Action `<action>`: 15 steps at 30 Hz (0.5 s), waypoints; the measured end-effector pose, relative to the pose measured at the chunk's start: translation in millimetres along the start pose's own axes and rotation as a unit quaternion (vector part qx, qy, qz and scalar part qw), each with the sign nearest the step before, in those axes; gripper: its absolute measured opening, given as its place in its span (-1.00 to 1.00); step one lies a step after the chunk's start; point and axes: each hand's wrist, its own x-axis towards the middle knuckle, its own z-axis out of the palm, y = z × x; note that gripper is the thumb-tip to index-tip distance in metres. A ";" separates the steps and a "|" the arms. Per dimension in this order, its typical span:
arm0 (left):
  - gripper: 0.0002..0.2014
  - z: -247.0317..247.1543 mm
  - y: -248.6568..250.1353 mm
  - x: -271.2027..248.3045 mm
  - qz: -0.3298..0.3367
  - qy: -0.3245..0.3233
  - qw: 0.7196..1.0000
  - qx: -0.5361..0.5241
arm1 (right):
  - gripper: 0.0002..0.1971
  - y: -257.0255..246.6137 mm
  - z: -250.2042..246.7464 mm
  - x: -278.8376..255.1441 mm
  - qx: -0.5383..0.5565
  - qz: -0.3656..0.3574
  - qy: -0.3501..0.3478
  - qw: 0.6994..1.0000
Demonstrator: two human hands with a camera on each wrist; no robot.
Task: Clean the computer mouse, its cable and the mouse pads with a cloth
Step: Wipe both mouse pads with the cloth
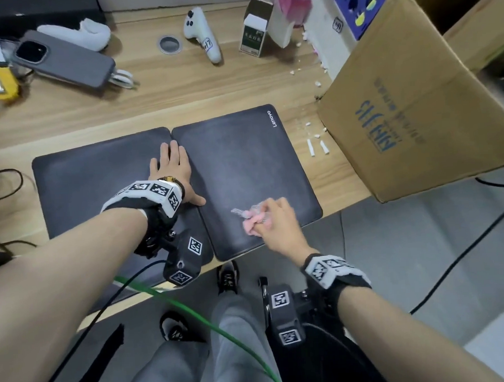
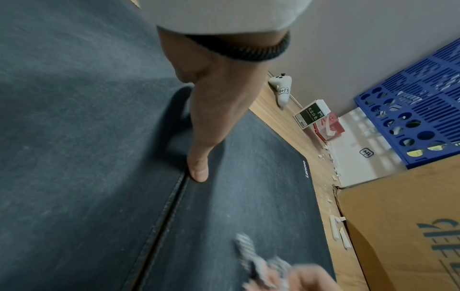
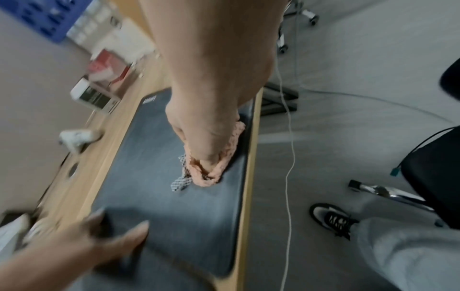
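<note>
Head view shows your right hand (image 1: 275, 218) clutching the pink cloth (image 1: 254, 221) on the Lenovo mouse pad (image 1: 243, 162), near its front edge. Your left hand (image 1: 172, 168) lies flat, fingers straight, across the seam with the second mouse pad (image 1: 92, 181). Beyond the Lenovo pad's right edge, a cardboard box (image 1: 416, 109) stands close.

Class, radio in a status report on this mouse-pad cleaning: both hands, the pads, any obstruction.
Left hand flat, pressing where the two mouse pads meet. Right hand grips pink cloth on the Lenovo pad. Left pad untouched by cloth. Cardboard box beside the Lenovo pad.
</note>
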 end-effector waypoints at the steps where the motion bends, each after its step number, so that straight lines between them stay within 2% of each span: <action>1: 0.32 -1.4 0.7 0.6 0.003 0.001 1.000 0.014 | -0.70 14.4 -10.1 0.1 0.002 0.023 0.017 1.000; 6: 0.40 -10.2 8.7 8.3 0.030 -0.002 0.996 0.089 | -0.71 57.5 -40.4 -0.1 0.021 0.099 0.062 0.993; 11: 0.53 -17.4 15.5 18.9 0.033 -0.015 0.996 0.086 | -0.72 54.9 -44.5 13.1 0.029 0.112 0.053 0.992; 15: 0.53 -19.4 14.3 21.7 0.033 -0.036 0.998 0.050 | -0.72 45.6 -51.9 33.6 0.007 0.097 0.053 0.994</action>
